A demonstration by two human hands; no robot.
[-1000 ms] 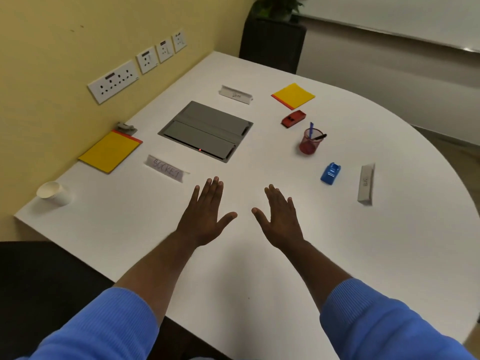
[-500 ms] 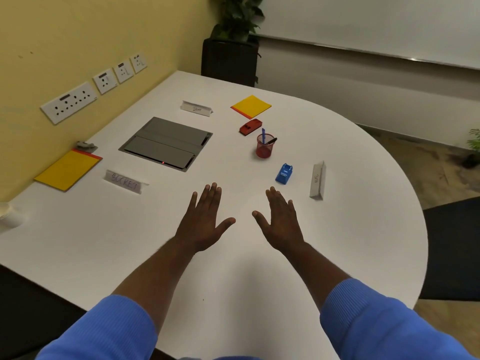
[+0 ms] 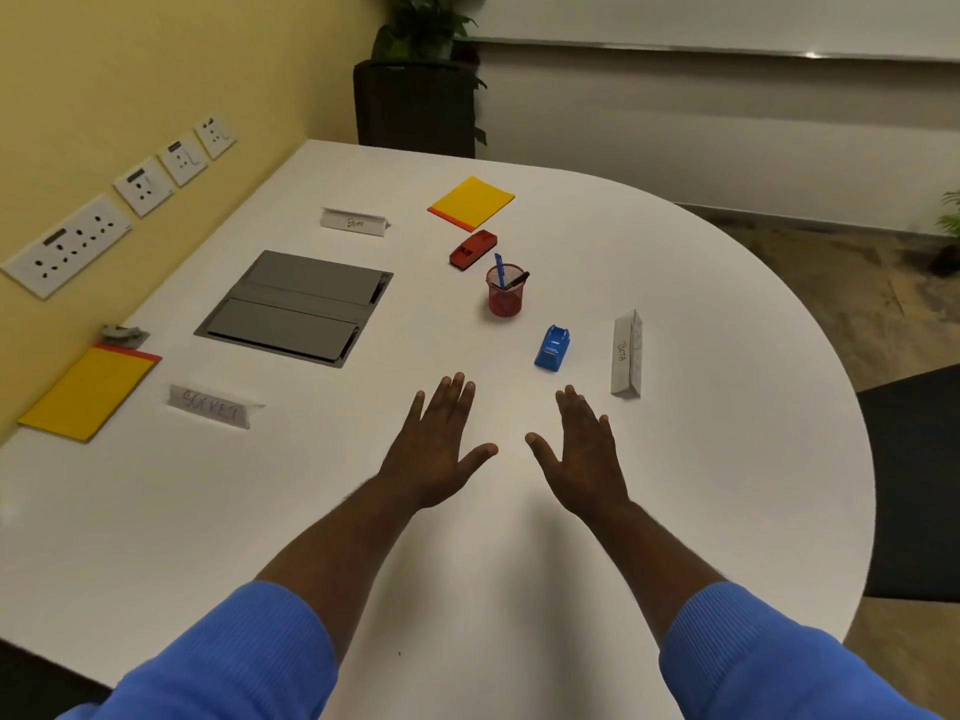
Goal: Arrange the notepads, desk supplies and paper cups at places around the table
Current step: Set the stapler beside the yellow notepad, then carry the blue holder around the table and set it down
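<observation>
Both hands flat, palms down over the white desk (image 3: 727, 459), holding nothing — left hand (image 3: 436, 449) and right hand (image 3: 584, 454) side by side near the middle, fingers (image 3: 457, 394) straight and slightly spread, thumbs angled toward each other. Just beyond the right fingertips, a blue stapler (image 3: 553, 348); right of it, a folded name card marked BETA (image 3: 627, 353). Farther off, a red mesh pen cup (image 3: 505, 296) with pens, then a red stapler (image 3: 472, 249) and a yellow notepad (image 3: 471, 202). At far left, a second yellow notepad (image 3: 88, 392) by the wall, a SOCKET card (image 3: 210, 407) beside it — well apart from the left hand. Grey cable hatch (image 3: 296, 306) between.
</observation>
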